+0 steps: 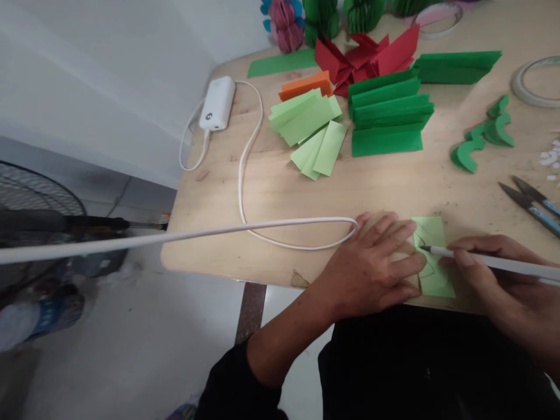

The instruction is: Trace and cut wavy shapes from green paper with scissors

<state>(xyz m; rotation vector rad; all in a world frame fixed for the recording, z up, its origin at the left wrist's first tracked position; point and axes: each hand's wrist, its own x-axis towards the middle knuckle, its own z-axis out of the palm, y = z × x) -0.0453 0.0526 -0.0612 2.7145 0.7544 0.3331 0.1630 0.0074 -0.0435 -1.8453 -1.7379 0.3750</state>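
Near the front edge of the table lies a light green paper strip (438, 284) with thin curved lines drawn on it. My left hand (371, 265) lies flat, fingers spread, its fingertips on the strip's left edge. In my right hand (499, 280) is a white pen (503, 262), gripped between thumb and fingers. The pen's dark tip touches the paper close to my left fingertips. Part of the strip's left side is hidden under those fingers.
A white cable (245, 169) loops from a power bank (217, 104) to beside my left hand. Light green strips (310, 119), folded green paper (387, 116), red paper (367, 58), curved green cutouts (468, 153), scissors (531, 201) and a tape roll (520, 87) lie farther back.
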